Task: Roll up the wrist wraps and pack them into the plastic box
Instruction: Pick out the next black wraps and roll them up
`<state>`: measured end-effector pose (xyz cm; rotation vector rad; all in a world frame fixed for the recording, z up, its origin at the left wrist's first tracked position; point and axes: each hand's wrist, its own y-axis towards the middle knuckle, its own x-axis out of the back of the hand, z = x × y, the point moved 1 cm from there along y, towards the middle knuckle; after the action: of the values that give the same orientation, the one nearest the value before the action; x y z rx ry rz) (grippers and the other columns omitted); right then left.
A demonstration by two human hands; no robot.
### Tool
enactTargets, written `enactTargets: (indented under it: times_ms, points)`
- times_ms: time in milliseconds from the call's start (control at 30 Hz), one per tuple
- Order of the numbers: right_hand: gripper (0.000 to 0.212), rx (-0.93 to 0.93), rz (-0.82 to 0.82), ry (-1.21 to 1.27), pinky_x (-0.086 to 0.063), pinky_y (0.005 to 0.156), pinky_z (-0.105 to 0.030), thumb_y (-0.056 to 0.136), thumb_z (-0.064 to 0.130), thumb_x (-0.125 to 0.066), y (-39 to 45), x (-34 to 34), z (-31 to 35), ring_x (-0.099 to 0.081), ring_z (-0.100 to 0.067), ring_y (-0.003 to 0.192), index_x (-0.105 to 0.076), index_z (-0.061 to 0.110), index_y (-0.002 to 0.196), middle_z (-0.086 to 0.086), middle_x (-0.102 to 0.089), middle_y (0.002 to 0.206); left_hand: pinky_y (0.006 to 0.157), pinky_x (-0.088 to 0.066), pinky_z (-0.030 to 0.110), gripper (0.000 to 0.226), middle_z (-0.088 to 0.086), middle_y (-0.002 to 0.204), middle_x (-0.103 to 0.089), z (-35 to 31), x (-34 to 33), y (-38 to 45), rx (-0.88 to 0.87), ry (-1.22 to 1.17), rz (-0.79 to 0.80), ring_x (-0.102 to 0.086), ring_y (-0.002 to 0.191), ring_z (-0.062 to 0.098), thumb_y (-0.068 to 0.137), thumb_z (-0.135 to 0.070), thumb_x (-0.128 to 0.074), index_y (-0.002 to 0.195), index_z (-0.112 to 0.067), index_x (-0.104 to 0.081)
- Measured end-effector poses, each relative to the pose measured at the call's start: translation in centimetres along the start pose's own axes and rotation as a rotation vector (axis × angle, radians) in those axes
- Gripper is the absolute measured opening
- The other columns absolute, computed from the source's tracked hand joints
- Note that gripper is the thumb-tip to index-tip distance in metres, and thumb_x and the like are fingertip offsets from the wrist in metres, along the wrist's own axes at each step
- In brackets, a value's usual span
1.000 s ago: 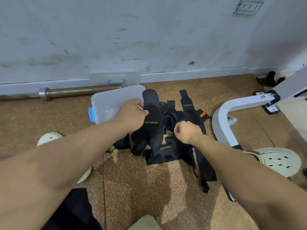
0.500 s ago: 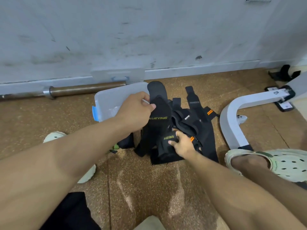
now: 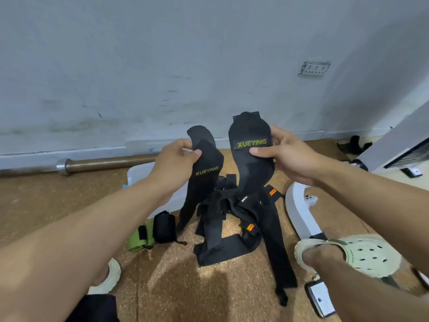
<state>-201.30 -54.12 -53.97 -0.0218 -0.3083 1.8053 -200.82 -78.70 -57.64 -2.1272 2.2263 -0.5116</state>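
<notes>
My left hand (image 3: 175,162) pinches the top of one black XUEYING wrist wrap (image 3: 204,180), lifted so its tail hangs to the floor. My right hand (image 3: 285,154) pinches a second black XUEYING wrap (image 3: 249,135) at its label, also raised. Below them lies a tangled pile of black wraps with orange tags (image 3: 243,219) on the cork floor. A rolled black wrap (image 3: 163,226) and a rolled green wrap (image 3: 139,238) lie to the left of the pile. The translucent plastic box (image 3: 139,173) sits behind my left forearm, mostly hidden.
A steel barbell (image 3: 104,163) lies along the wall at the left. A white machine leg (image 3: 299,212) curves at the right, beside my foot in a pale green clog (image 3: 362,254). Another clog (image 3: 109,277) shows under my left arm. A small device (image 3: 320,298) lies on the floor.
Both hands rose from the pile, each lifting one XUEYING wrap. My right hand left the floor heap and now holds the second wrap up. The view tilted upward.
</notes>
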Motion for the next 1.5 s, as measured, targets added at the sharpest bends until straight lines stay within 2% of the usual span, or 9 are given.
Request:
enactTargets:
  times_ms: [200,633,800,933,1033,1133,1233,1367,1500]
  points:
    - [0.039,0.031,-0.005,0.175,-0.06,0.078,-0.029,0.096,0.001,-0.063,-2.8,-2.6,0.6,-0.073,-0.02,0.109,-0.065,0.015,0.132,-0.006,-0.074,0.124,0.094,-0.055,0.058,0.009,0.006,0.095,-0.076,-1.8,-0.9,-1.9,-0.103,-0.067,0.055,-0.071,0.095,0.029,0.1,-0.029,-0.063,0.102,-0.022,-0.069]
    - [0.027,0.092,-0.182,0.047,-0.055,0.102,-0.038,0.1,0.017,-0.064,-3.2,-3.3,-2.0,-0.072,-0.017,0.114,-0.069,0.016,0.126,0.001,-0.077,0.119,0.095,-0.057,0.05,0.012,-0.001,0.09,-0.078,-2.3,-1.7,-2.1,-0.132,-0.133,0.11,-0.072,0.079,0.009,0.102,-0.026,-0.061,0.106,-0.02,-0.07]
    - [0.057,0.079,-0.367,0.01,-0.06,0.09,-0.043,0.098,0.017,-0.07,-2.6,-1.3,-2.5,-0.077,-0.022,0.097,-0.046,0.044,0.142,-0.003,-0.08,0.105,0.09,-0.058,0.04,0.012,-0.007,0.09,-0.077,-1.6,-2.0,-1.9,-0.134,-0.108,0.127,-0.072,0.082,0.006,0.103,-0.027,-0.06,0.105,-0.021,-0.07]
    - [0.031,0.134,-0.459,-0.159,-0.058,0.091,-0.026,0.103,0.013,-0.061,-2.7,-0.3,-2.0,-0.071,-0.011,0.11,-0.072,0.04,0.114,0.014,-0.076,0.111,0.081,-0.051,0.029,0.013,-0.012,0.083,-0.075,-1.4,-2.5,-2.2,-0.186,-0.064,0.168,-0.071,0.08,0.005,0.102,-0.027,-0.061,0.095,-0.031,-0.072]
    - [0.025,0.076,-0.36,-0.087,-0.052,0.103,-0.032,0.106,0.031,-0.053,-3.0,-0.8,-1.9,-0.069,-0.005,0.114,-0.076,0.037,0.114,0.016,-0.075,0.116,0.091,-0.055,0.037,0.01,-0.006,0.09,-0.076,-1.1,-3.0,-2.5,-0.198,-0.002,0.268,-0.073,0.088,0.013,0.099,-0.026,-0.064,0.098,-0.031,-0.074]
    - [0.029,0.064,-0.238,0.008,-0.053,0.092,-0.028,0.098,0.047,-0.057,-3.4,-2.0,-1.6,-0.072,-0.003,0.102,-0.076,0.031,0.113,0.015,-0.078,0.107,0.098,-0.055,0.05,0.01,0.004,0.098,-0.077,-0.7,-3.5,-2.7,-0.212,0.021,0.289,-0.074,0.095,0.024,0.098,-0.024,-0.066,0.104,-0.023,-0.074]
    - [0.006,0.151,-0.279,0.028,-0.053,0.069,-0.015,0.096,0.018,-0.07,-3.7,-2.9,-1.7,-0.071,0.0,0.077,-0.073,0.014,0.099,0.014,-0.076,0.082,0.094,-0.057,0.054,0.011,0.008,0.097,-0.077,-0.4,-4.1,-2.8,-0.182,-0.019,0.279,-0.073,0.095,0.03,0.097,-0.024,-0.068,0.106,-0.019,-0.072]
    - [0.004,0.139,-0.219,0.09,-0.056,0.073,-0.02,0.099,0.011,-0.065,-3.7,-3.1,-1.5,-0.072,-0.01,0.083,-0.069,0.011,0.098,0.002,-0.076,0.089,0.079,-0.061,0.032,0.019,0.002,0.103,-0.073,-0.3,-4.1,-2.5,-0.088,-0.105,0.088,-0.072,0.09,0.014,0.094,-0.034,-0.071,0.106,-0.022,-0.064]
    - [0.004,0.142,-0.134,0.086,-0.055,0.078,-0.022,0.099,0.011,-0.062,-3.9,-3.5,-1.5,-0.072,-0.013,0.089,-0.066,0.011,0.098,-0.001,-0.075,0.094,0.064,-0.051,0.012,0.007,-0.005,0.09,-0.076,-0.5,-4.1,-2.5,-0.1,-0.079,0.132,-0.071,0.078,0.002,0.094,-0.026,-0.071,0.098,-0.019,-0.073]
